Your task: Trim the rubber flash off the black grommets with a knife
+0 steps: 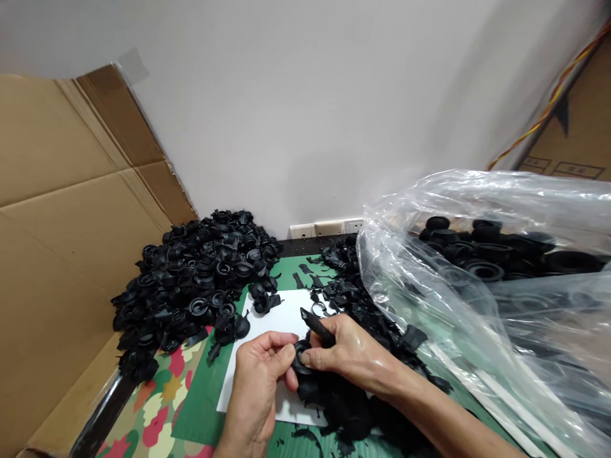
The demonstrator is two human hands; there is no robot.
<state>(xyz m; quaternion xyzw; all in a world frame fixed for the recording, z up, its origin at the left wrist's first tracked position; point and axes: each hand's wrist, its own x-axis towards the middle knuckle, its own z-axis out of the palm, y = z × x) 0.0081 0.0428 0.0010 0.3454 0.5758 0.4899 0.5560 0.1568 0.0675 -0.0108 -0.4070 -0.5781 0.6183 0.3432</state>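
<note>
Over a white sheet (281,318), my left hand (260,375) pinches the edge of a round, ringed black rubber part (301,357). My right hand (351,350) is closed around a dark, stubby tool (317,326) whose tip points up and left; its exact kind does not show. The right thumb presses on the face of the same rubber part. Below the hands lie black rubber scraps (351,413). A few untrimmed rubber pieces (262,299) rest on the sheet's upper left.
A large heap of black rubber parts (205,267) sits at left against a cardboard sheet (71,191). Trimmed scraps (344,273) spread to the right over a green mat (205,401). A clear plastic bag (429,280) holds more round parts. Wall sockets (329,228) are behind.
</note>
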